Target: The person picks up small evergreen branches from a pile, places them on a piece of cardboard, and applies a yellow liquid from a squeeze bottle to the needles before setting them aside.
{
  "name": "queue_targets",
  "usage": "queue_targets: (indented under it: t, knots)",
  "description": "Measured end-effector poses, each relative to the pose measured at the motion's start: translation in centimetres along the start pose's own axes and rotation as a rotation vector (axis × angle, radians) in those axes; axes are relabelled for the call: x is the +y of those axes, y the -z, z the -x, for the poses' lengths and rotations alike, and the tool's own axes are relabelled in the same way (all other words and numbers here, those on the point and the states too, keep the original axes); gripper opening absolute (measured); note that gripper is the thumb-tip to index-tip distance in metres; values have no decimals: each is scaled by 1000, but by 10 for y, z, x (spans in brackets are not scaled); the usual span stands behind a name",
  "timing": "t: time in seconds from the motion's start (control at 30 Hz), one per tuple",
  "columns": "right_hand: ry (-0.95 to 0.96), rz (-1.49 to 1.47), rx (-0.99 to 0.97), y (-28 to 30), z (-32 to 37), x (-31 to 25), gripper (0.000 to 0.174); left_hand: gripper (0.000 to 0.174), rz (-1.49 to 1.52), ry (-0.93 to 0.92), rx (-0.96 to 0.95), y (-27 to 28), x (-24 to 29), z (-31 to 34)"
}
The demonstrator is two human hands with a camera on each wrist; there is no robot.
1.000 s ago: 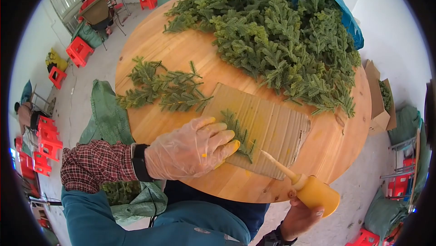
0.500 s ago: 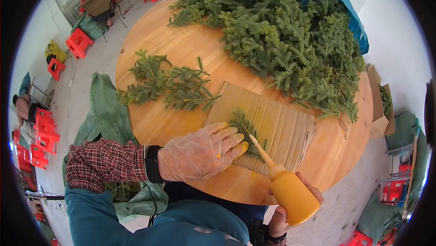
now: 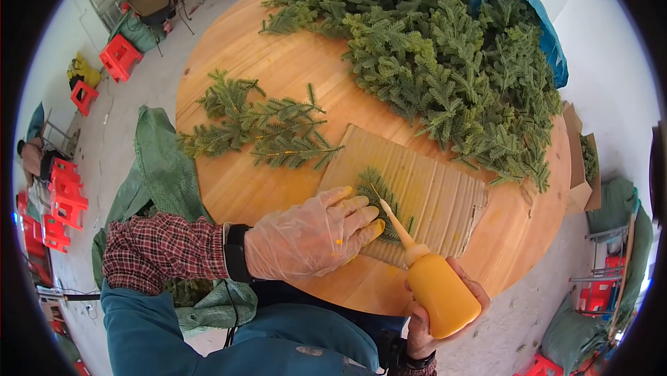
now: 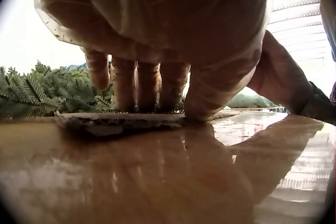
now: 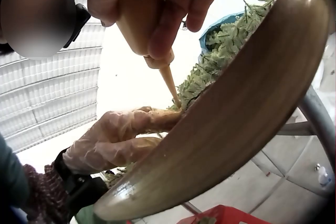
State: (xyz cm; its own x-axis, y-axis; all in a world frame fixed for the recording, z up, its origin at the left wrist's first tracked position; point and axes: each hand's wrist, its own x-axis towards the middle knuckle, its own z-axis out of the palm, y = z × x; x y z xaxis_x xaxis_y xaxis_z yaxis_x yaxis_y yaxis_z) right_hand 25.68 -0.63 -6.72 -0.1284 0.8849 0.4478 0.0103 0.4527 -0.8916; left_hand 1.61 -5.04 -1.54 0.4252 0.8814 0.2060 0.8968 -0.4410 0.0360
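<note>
In the head view my left hand, in a clear glove with yellow-stained fingertips, rests its fingers on the lower left side of a small green sprig. The sprig lies on a corrugated cardboard sheet. From the left wrist view, the hand's fingers point down onto the cardboard. My bare right hand grips a yellow squeeze bottle, its long narrow nozzle slanting up-left over the sprig. The right wrist view shows the bottle held with its nozzle near the gloved fingertips.
The round wooden table carries a big heap of green branches at the back right, by a blue bag. Several loose sprigs lie to the left. A green sack stands at the left edge, a cardboard box at the right.
The bottle has come up and left, bringing its nozzle from the cardboard's right part to over the sprig. The left hand still rests against the sprig; the head view has shifted slightly.
</note>
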Motion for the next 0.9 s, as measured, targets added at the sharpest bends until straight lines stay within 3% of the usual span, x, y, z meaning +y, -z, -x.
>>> queue_targets:
  t: [0.53,0.67,0.73,0.9]
  knots:
    - [-72,104,-9,33,7,-18,94,38,-31,15,-4,-4,3,0]
    - [-2,271,29,45,7,-18,95,42,-65,17,-23,-3,3,1]
    - [-60,209,31,49,10,-18,94,51,-101,25,-50,-4,2,2]
    - [-164,137,2,54,13,-29,91,50,-44,41,-53,-5,2,2]
